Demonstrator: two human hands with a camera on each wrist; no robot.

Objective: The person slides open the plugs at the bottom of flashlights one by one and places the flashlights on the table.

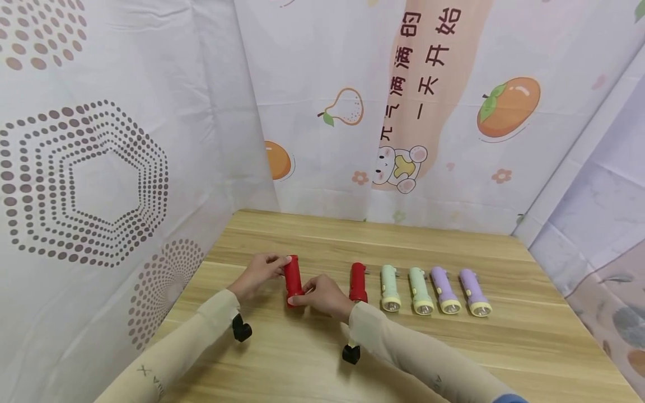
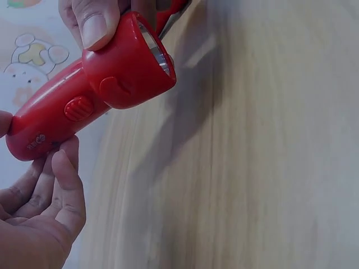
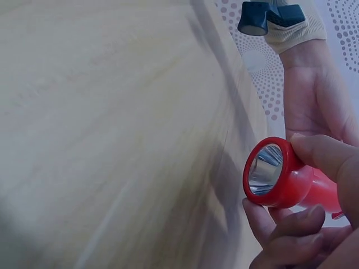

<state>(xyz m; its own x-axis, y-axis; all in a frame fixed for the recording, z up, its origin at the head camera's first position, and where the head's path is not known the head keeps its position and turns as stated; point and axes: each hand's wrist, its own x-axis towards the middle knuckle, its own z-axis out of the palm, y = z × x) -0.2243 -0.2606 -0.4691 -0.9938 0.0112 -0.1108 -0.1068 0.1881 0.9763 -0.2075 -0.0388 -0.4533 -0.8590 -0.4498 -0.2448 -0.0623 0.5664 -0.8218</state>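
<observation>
A red flashlight (image 1: 293,277) is held between both hands above the left part of the table. My left hand (image 1: 258,273) pinches its tail end, thumb on one side and fingers on the other. The lens end is pinched by my right hand (image 1: 325,295). In the left wrist view the red flashlight (image 2: 90,87) shows its ribbed switch and wide head. Its silvery reflector faces the camera in the right wrist view, with the red head (image 3: 280,174) between thumb and fingers. Just beyond the right hand lies a second red flashlight (image 1: 358,281), partly hidden by that wrist.
Right of the second red flashlight, two mint-green flashlights (image 1: 389,286) and two purple ones (image 1: 444,289) lie in a row, lenses toward me. The wooden table (image 1: 312,364) meets a printed curtain (image 1: 322,162) at the back and left. Black camera mounts hang from both wrists.
</observation>
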